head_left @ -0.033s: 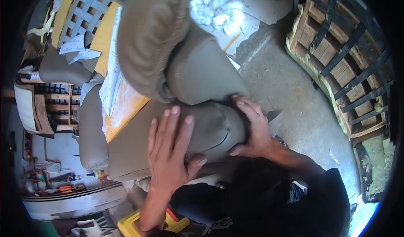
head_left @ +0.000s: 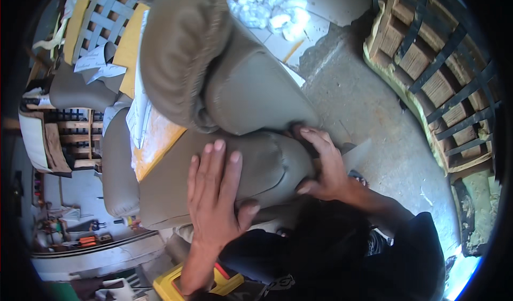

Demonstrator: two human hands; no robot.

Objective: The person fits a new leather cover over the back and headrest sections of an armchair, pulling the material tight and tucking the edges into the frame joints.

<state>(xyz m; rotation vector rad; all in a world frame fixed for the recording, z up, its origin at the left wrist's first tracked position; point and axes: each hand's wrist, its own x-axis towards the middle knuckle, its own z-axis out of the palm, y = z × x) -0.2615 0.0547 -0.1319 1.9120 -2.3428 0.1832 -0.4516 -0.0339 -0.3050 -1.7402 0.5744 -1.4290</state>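
A grey-brown padded leather seat piece (head_left: 248, 167) lies below me, with a seam crease at its right end. My left hand (head_left: 214, 205) rests flat on it with fingers stretched out. My right hand (head_left: 326, 165) curls round its right end, thumb low and fingers at the upper edge. Above it rests a second padded piece (head_left: 256, 87) with a gathered, wrinkled part (head_left: 181, 50) at its top. Yellow foam (head_left: 157, 146) with white sheet material lies at the left side of these pieces.
Slatted wooden frames with webbing stand right (head_left: 433, 87) and left (head_left: 80, 138). Webbed upholstery (head_left: 104, 20) is at upper left. White fluffy stuffing (head_left: 283, 18) lies on floor tiles. A yellow tool or case (head_left: 171, 279) is at the lower edge; tools (head_left: 88, 239) lie at lower left.
The upper padded piece has shifted slightly left. My left hand's fingertips sit a little lower, and my right hand has moved very slightly on the seat piece.
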